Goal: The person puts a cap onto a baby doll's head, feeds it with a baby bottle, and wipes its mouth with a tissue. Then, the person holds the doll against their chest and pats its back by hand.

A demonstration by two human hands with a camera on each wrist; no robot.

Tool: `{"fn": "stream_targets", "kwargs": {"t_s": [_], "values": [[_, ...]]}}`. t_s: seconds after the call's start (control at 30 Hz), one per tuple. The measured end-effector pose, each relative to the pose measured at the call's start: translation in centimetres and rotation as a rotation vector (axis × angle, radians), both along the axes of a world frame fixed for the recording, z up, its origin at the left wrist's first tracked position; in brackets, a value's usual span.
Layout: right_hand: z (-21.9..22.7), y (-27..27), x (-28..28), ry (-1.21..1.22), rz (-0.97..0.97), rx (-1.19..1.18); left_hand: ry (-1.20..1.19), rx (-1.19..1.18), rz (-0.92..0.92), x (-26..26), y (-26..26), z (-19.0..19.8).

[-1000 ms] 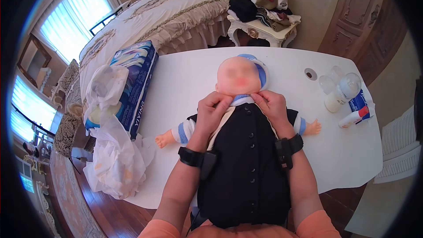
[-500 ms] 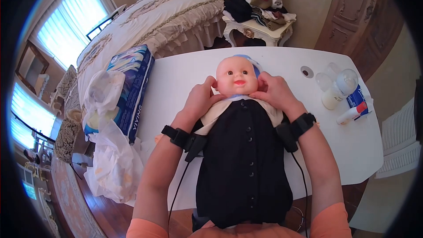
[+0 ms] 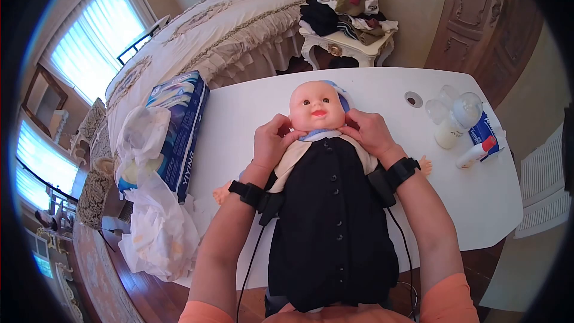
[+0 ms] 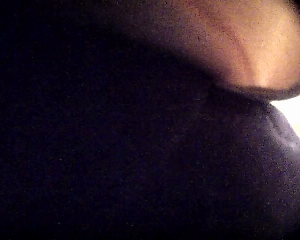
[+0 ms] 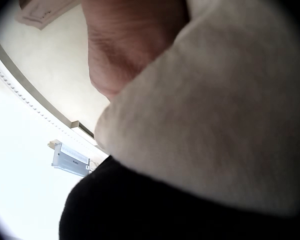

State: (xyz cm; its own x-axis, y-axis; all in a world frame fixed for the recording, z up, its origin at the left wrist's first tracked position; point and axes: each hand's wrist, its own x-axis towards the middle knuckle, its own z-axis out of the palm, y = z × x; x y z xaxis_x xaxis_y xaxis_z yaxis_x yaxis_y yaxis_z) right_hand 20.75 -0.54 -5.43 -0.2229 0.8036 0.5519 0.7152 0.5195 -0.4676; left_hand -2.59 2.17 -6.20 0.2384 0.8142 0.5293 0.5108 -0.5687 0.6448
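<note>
A baby doll [image 3: 317, 107] lies face up on the white table [image 3: 239, 113], with a blue hat edge behind its head. Over its front lies a black buttoned garment [image 3: 335, 215], its cream collar [image 3: 362, 152] spread towards both shoulders. At the doll's neck, my left hand [image 3: 272, 139] pinches the collar on one side, thumb in front and fingers behind. My right hand [image 3: 371, 134] pinches the other side in the same way. Cream cloth [image 5: 205, 115] fills much of the right wrist view below part of the hand. The left wrist view is mostly dark cloth [image 4: 115, 150].
To the left are a blue diaper pack [image 3: 188, 143] and crumpled white plastic [image 3: 158, 233]. At the right stand baby bottles [image 3: 448, 134] beside a blue packet [image 3: 483, 134] and a red-capped white tube [image 3: 472, 155]. Behind are a bed [image 3: 197, 42] and a clothes-laden nightstand [image 3: 335, 48].
Both hands have moved from the front of the neck out to its sides, elbows wider. The cream collar has turned outward over the shoulders; the doll's arms have become more covered.
</note>
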Motion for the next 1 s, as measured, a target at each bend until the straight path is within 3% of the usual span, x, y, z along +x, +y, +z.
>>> {"fn": "stream_targets", "kwargs": {"t_s": [0.2, 0.33, 0.47, 0.6, 0.67, 0.77, 0.8, 0.87, 1.0], "values": [[0.3, -0.4, -1.3, 0.094, -0.097, -0.003, 0.011, -0.09, 0.052, 0.6, -0.2, 0.5], [1.9, -0.8, -2.1, -0.029, -0.206, -0.164, 0.181, -0.16, 0.167, 1.8, -0.6, 1.5], [2.2, -0.4, -2.0, -0.099, -0.212, -0.14, 0.381, -0.141, 0.216, 2.2, -0.9, 2.3], [1.3, -0.1, -1.6, -0.072, -0.129, -0.028, 0.392, -0.088, 0.199, 2.0, -0.7, 1.7], [0.6, 0.0, -1.5, -0.024, -0.105, 0.002, 0.11, 0.003, 0.099, 1.6, 0.0, 0.6], [0.3, 0.0, -1.7, 0.089, -0.1, 0.022, 0.126, 0.115, 0.11, 1.8, 0.3, 0.0], [0.5, -0.1, -1.8, 0.054, -0.129, -0.004, 0.125, 0.117, 0.111, 1.9, 0.2, 0.0], [1.4, -0.5, -2.1, 0.019, -0.157, -0.029, 0.338, 0.042, 0.169, 2.1, -0.3, 0.7], [2.1, -0.8, -2.3, -0.077, -0.166, -0.067, 0.386, 0.035, 0.214, 2.2, -0.5, 0.9]]}}
